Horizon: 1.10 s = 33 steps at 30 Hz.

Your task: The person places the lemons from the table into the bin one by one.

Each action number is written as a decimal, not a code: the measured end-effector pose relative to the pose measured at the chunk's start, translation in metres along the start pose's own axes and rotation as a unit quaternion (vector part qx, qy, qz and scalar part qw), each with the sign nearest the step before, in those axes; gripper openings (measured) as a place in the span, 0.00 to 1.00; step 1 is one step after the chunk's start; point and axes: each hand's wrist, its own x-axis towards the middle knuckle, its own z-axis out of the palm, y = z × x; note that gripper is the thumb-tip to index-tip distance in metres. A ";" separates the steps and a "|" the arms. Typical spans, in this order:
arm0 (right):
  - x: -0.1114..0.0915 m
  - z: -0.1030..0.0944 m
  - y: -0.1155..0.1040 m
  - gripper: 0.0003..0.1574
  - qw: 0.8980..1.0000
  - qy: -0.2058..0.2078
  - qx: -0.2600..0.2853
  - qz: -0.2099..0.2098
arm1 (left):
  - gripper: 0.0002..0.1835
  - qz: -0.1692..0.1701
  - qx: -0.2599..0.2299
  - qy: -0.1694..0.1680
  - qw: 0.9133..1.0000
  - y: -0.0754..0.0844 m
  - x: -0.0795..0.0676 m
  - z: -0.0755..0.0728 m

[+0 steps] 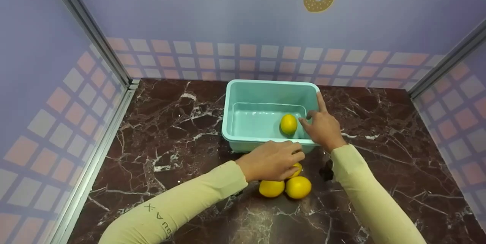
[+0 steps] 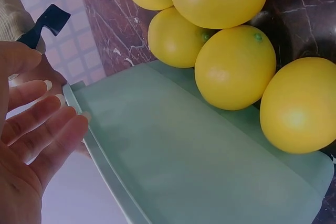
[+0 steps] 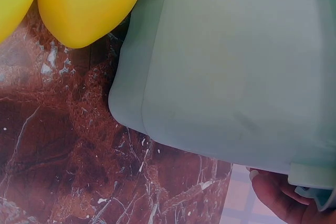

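A mint-green plastic basin [image 1: 246,141] stands upright on the table, with one lemon [image 1: 289,124] inside near its right end. My right hand [image 1: 324,128] holds the basin's right rim, index finger stretched along it and thumb on the inner side; its fingers [image 3: 273,192] show by the rim in the right wrist view. Just in front of the basin, my left hand [image 1: 271,160] is over several lemons [image 1: 298,187], partly hiding them. The left wrist view shows its fingers [image 2: 47,124] loosely extended, holding nothing, beside the basin's outer wall, with lemons [image 2: 236,66] clustered against that wall.
Dark red marbled tabletop [image 1: 167,152] surrounds the basin. A patterned purple back wall [image 1: 258,19] rises close behind it, and side panels [image 1: 45,103] bound the table left and right. A dark strap end [image 2: 52,19] juts near my left wrist.
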 end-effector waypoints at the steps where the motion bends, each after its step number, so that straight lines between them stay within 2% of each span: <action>1: 0.000 0.000 0.000 0.27 1.000 0.000 0.001 0.001 | 0.07 0.001 -0.001 0.000 1.000 0.000 0.000 0.000; 33: 0.000 0.000 -0.002 0.27 1.000 -0.009 0.003 0.011 | 0.09 0.006 0.012 -0.009 1.000 0.007 0.000 0.009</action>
